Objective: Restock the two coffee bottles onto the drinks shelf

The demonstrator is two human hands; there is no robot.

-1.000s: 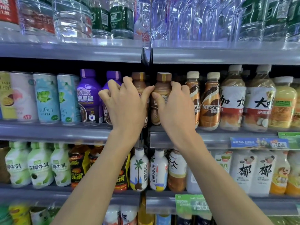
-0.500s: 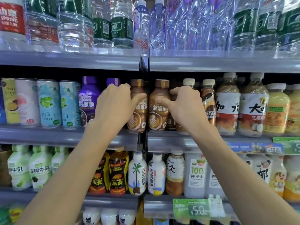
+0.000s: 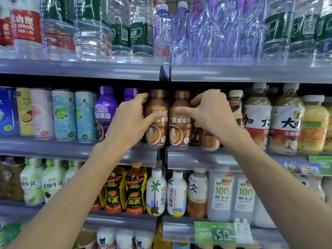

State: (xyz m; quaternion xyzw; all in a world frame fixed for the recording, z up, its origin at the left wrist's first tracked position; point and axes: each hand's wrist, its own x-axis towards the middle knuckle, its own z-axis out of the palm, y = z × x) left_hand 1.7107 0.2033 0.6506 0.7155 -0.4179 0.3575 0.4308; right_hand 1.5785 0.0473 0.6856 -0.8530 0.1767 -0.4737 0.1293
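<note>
Two brown latte coffee bottles stand upright side by side on the middle drinks shelf (image 3: pixel 197 155), labels facing out. My left hand (image 3: pixel 129 121) wraps the left coffee bottle (image 3: pixel 157 130) from its left side, thumb across the label and fingers at the shoulder. My right hand (image 3: pixel 213 114) holds the right coffee bottle (image 3: pixel 179 132) from its right side, thumb on the label and fingers curled behind. Both bottle bases rest on the shelf at the join between two shelf sections.
Purple coffee bottles (image 3: pixel 106 112) and pastel cans (image 3: pixel 63 114) stand left of my hands. Nescafe bottles (image 3: pixel 236 106) and coconut drinks (image 3: pixel 285 123) stand to the right. Water bottles (image 3: pixel 93 27) fill the shelf above, more drinks the shelf below (image 3: pixel 125 221).
My hands slid from the bottles' fronts to their outer sides, uncovering the labels. The two bottles now stand squarely on the shelf. The view has shifted slightly downward.
</note>
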